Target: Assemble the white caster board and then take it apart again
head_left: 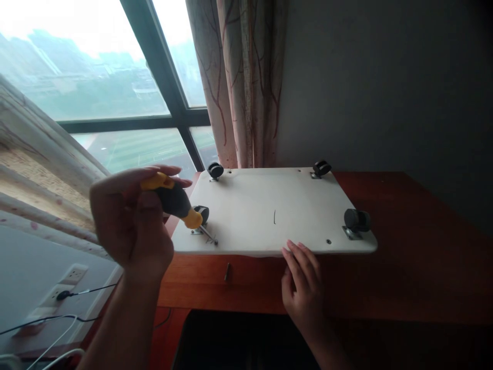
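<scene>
My left hand [133,221] is wrapped round the handle of a yellow and black screwdriver [175,200], whose shaft slants down to the right. Its tip meets the white board [250,205] near the front left corner, at a small dark hole or screw. My right hand [304,282] rests its fingertips on the board's front edge, fingers stretched out and holding nothing. Black casters on metal plates stand at the board's corners: back left [215,170], back right [321,168], front right [357,221] and front left [201,213], the last partly behind the screwdriver.
The board lies on a reddish-brown wooden table [416,246]. A black chair seat [242,339] is below the table's front. Window and curtains [246,82] stand behind. Wall sockets [61,293] with cables are at the left.
</scene>
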`<action>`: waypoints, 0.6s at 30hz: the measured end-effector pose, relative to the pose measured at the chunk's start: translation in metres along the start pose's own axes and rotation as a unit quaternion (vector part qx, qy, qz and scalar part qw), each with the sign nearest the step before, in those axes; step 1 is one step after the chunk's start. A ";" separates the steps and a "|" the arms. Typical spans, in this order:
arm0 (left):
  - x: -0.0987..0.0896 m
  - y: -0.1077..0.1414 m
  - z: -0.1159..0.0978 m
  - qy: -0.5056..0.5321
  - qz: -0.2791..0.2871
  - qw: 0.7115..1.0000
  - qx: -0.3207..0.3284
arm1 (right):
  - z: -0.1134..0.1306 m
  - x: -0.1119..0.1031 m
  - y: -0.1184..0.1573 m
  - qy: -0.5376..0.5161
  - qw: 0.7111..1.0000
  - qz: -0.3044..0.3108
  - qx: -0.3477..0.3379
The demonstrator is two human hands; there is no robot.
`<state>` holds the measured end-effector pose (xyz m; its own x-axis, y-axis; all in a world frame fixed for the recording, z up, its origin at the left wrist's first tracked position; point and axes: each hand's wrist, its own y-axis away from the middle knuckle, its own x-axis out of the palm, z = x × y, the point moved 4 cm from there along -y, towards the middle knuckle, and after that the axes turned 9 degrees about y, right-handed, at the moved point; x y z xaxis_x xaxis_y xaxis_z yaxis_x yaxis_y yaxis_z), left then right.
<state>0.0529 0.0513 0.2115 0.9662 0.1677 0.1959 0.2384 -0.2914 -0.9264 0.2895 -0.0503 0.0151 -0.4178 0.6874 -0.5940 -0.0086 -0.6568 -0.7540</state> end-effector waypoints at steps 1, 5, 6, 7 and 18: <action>0.001 0.001 0.002 0.009 -0.001 1.000 -0.006 | 0.000 0.000 0.000 0.000 1.000 0.001 0.001; -0.004 -0.004 0.003 -0.013 0.042 0.998 0.045 | 0.002 -0.002 -0.001 0.000 1.000 0.004 0.003; -0.005 -0.006 0.003 -0.020 0.059 0.997 0.053 | 0.002 -0.002 -0.002 0.000 1.000 0.003 0.003; -0.006 -0.006 0.002 -0.027 0.068 0.996 0.054 | 0.002 -0.002 -0.002 0.000 1.000 0.002 0.002; -0.003 -0.004 0.005 -0.016 0.095 0.995 0.015 | 0.003 -0.002 -0.002 0.003 1.000 0.002 -0.006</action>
<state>0.0485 0.0568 0.2134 0.9899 0.1419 0.0071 0.0487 -0.2921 -0.9552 0.2875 -0.0511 0.0190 -0.4124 0.6871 -0.5982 0.0043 -0.6551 -0.7555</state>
